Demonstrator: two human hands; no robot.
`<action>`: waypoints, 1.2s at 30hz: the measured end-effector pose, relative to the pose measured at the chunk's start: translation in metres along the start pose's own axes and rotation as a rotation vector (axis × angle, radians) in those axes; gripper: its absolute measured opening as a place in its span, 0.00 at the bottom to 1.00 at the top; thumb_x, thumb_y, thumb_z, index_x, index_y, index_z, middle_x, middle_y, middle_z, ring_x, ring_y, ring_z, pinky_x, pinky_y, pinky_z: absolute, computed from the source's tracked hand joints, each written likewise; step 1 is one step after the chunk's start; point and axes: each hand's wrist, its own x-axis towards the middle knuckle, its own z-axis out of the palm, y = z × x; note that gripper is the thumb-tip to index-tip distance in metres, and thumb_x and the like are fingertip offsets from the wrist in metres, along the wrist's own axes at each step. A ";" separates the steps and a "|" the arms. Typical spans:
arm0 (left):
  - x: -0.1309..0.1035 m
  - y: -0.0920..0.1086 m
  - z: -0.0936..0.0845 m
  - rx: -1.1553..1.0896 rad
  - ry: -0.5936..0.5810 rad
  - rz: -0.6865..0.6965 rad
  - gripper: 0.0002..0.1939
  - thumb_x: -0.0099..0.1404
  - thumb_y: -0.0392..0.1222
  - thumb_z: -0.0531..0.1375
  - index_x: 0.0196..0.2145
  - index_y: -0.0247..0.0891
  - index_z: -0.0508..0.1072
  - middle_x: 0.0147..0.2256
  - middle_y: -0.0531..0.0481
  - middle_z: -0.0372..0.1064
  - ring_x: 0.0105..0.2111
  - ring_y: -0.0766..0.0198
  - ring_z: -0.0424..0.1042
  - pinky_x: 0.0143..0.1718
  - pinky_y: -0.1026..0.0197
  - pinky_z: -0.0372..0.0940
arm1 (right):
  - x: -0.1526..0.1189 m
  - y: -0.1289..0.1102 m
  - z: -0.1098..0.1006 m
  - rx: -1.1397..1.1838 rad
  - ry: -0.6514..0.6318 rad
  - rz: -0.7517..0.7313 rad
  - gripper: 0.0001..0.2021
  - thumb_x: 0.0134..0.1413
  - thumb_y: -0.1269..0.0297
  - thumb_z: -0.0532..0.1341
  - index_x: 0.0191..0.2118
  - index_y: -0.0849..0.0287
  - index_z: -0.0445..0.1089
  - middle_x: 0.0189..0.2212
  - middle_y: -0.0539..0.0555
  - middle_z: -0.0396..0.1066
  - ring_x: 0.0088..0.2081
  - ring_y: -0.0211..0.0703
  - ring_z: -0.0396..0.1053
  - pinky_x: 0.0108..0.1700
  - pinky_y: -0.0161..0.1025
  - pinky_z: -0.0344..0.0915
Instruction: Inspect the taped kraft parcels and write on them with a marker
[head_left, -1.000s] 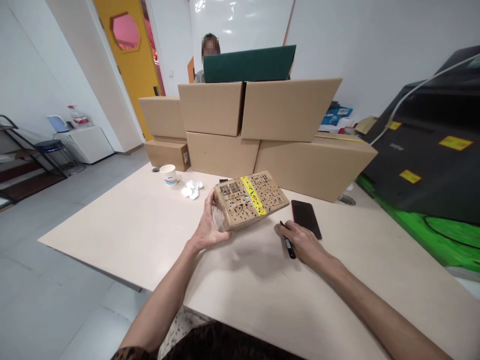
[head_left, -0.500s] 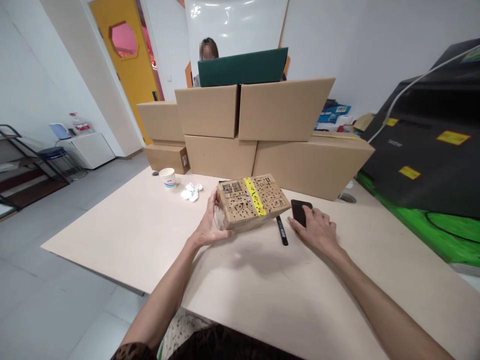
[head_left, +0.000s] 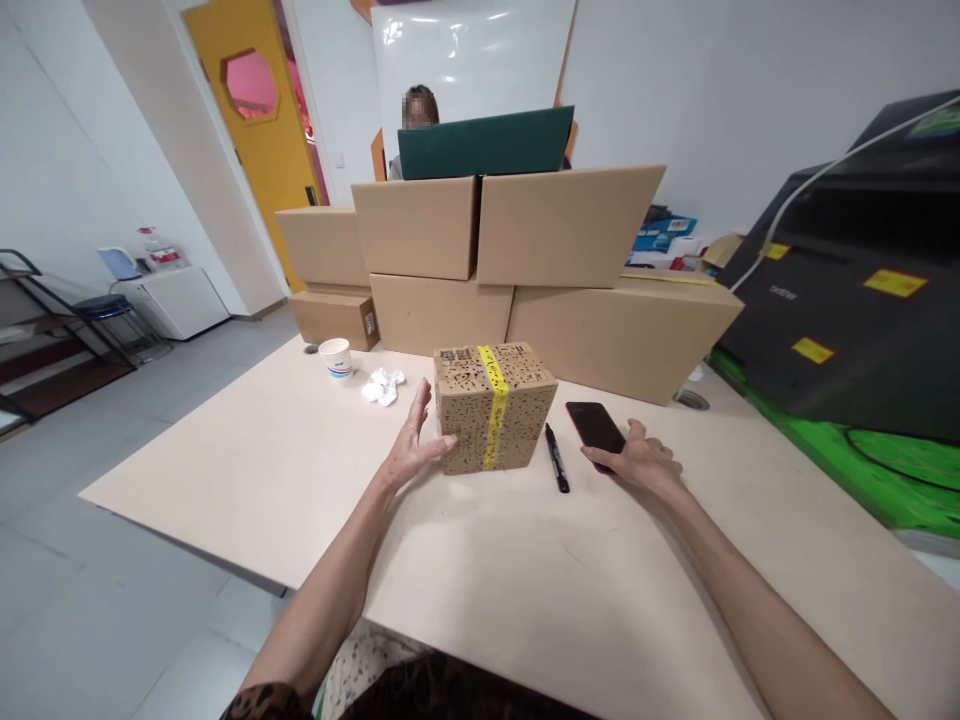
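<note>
A small brown carton (head_left: 491, 425) with dark print and a yellow tape strip stands on the table, its front face toward me. My left hand (head_left: 411, 445) is open at its left side, fingers raised beside it and thumb tip at the front face's edge. A black phone (head_left: 595, 428) with a red edge lies right of the carton. My right hand (head_left: 643, 458) rests at the phone's near end, thumb across its lower corner and other fingers spread to the right of it. Between carton and phone lies a black marker (head_left: 557, 460).
Large brown cartons (head_left: 439, 312) form a stacked wall across the table (head_left: 262, 470), with a dark green box (head_left: 487, 143) on top. A paper cup (head_left: 336, 358) and crumpled tissue (head_left: 383, 386) sit at left. A person (head_left: 420, 108) is behind the stack.
The small carton, tilted in my left hand before, now stands upright on the table, and that hand has loosened. The phone lies slightly farther left, more of it uncovered by my right hand.
</note>
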 end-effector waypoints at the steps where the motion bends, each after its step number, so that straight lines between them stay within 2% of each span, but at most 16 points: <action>1: -0.003 0.000 -0.001 0.001 0.029 -0.005 0.61 0.60 0.65 0.69 0.77 0.52 0.38 0.79 0.39 0.32 0.78 0.36 0.36 0.74 0.29 0.41 | 0.002 0.002 0.000 0.016 -0.005 0.006 0.51 0.52 0.36 0.61 0.71 0.68 0.51 0.60 0.79 0.68 0.62 0.77 0.67 0.58 0.61 0.63; 4: -0.011 0.004 -0.001 0.013 0.172 0.056 0.57 0.63 0.64 0.67 0.76 0.55 0.38 0.79 0.39 0.32 0.78 0.38 0.37 0.74 0.29 0.41 | 0.008 0.009 0.003 0.089 -0.006 0.012 0.53 0.47 0.35 0.64 0.70 0.69 0.52 0.59 0.80 0.69 0.62 0.79 0.67 0.57 0.63 0.65; 8: -0.025 0.013 0.006 0.160 0.429 0.255 0.49 0.66 0.60 0.66 0.75 0.56 0.44 0.76 0.38 0.42 0.76 0.38 0.44 0.72 0.29 0.48 | 0.012 0.014 0.006 0.292 0.007 -0.009 0.55 0.38 0.39 0.71 0.68 0.66 0.56 0.55 0.76 0.74 0.56 0.74 0.73 0.53 0.60 0.69; 11: -0.039 0.025 0.021 0.379 0.562 0.457 0.45 0.68 0.50 0.67 0.74 0.50 0.50 0.72 0.34 0.53 0.73 0.40 0.55 0.69 0.33 0.56 | 0.011 0.014 0.009 0.638 0.025 0.005 0.40 0.29 0.48 0.75 0.51 0.61 0.70 0.41 0.66 0.79 0.44 0.66 0.77 0.43 0.54 0.73; 14: -0.052 0.040 0.042 0.535 0.548 0.658 0.41 0.68 0.39 0.66 0.73 0.43 0.54 0.65 0.33 0.63 0.66 0.45 0.65 0.64 0.40 0.65 | 0.006 0.011 0.011 1.034 -0.025 0.006 0.26 0.28 0.52 0.75 0.35 0.58 0.70 0.28 0.56 0.75 0.30 0.50 0.73 0.28 0.42 0.69; 17: -0.062 0.053 0.066 0.532 0.397 0.741 0.36 0.69 0.34 0.63 0.71 0.41 0.57 0.59 0.35 0.70 0.60 0.49 0.71 0.58 0.45 0.71 | -0.006 0.004 0.001 1.228 0.023 0.009 0.26 0.29 0.49 0.76 0.32 0.58 0.69 0.23 0.49 0.69 0.21 0.37 0.62 0.18 0.33 0.56; 19: -0.065 0.060 0.081 0.450 0.268 0.673 0.32 0.71 0.36 0.62 0.70 0.42 0.59 0.55 0.36 0.73 0.55 0.51 0.74 0.54 0.48 0.73 | -0.021 -0.005 -0.014 1.392 0.105 -0.047 0.27 0.29 0.49 0.78 0.34 0.59 0.71 0.23 0.47 0.68 0.19 0.31 0.56 0.15 0.29 0.48; 21: -0.064 0.067 0.095 0.318 0.151 0.518 0.29 0.74 0.40 0.61 0.69 0.43 0.61 0.50 0.39 0.75 0.47 0.56 0.76 0.49 0.52 0.74 | -0.043 -0.017 -0.032 1.521 0.153 -0.184 0.28 0.31 0.48 0.80 0.37 0.58 0.74 0.27 0.47 0.70 0.19 0.28 0.55 0.14 0.27 0.46; 24: -0.059 0.079 0.115 0.083 0.015 0.232 0.28 0.77 0.49 0.58 0.69 0.39 0.61 0.47 0.39 0.76 0.38 0.61 0.75 0.43 0.55 0.74 | -0.083 -0.042 -0.054 1.629 0.104 -0.349 0.30 0.38 0.49 0.79 0.48 0.55 0.75 0.34 0.49 0.75 0.21 0.29 0.61 0.14 0.27 0.51; 27: -0.053 0.093 0.130 -0.178 -0.066 0.024 0.37 0.76 0.59 0.56 0.72 0.34 0.55 0.42 0.42 0.74 0.32 0.65 0.72 0.35 0.60 0.71 | -0.120 -0.068 -0.059 1.661 0.000 -0.436 0.36 0.45 0.51 0.77 0.60 0.50 0.68 0.31 0.48 0.76 0.21 0.34 0.67 0.16 0.29 0.59; 30: -0.050 0.105 0.135 -0.391 0.007 -0.042 0.43 0.75 0.63 0.57 0.74 0.35 0.47 0.34 0.50 0.69 0.25 0.70 0.66 0.27 0.65 0.67 | -0.145 -0.090 -0.053 1.626 -0.173 -0.537 0.37 0.53 0.50 0.74 0.65 0.50 0.63 0.26 0.45 0.74 0.15 0.34 0.63 0.15 0.32 0.60; 33: -0.049 0.110 0.129 -0.456 0.124 -0.034 0.40 0.74 0.61 0.59 0.72 0.37 0.50 0.30 0.55 0.66 0.20 0.72 0.61 0.22 0.67 0.63 | -0.158 -0.106 -0.050 1.604 -0.265 -0.604 0.36 0.57 0.49 0.72 0.66 0.51 0.61 0.23 0.43 0.72 0.14 0.36 0.64 0.15 0.35 0.64; 36: -0.050 0.112 0.115 -0.450 0.174 -0.024 0.37 0.74 0.59 0.60 0.70 0.36 0.55 0.28 0.56 0.66 0.19 0.73 0.60 0.20 0.68 0.61 | -0.162 -0.120 -0.050 1.585 -0.337 -0.647 0.36 0.58 0.49 0.71 0.67 0.53 0.59 0.24 0.44 0.73 0.15 0.37 0.66 0.16 0.36 0.66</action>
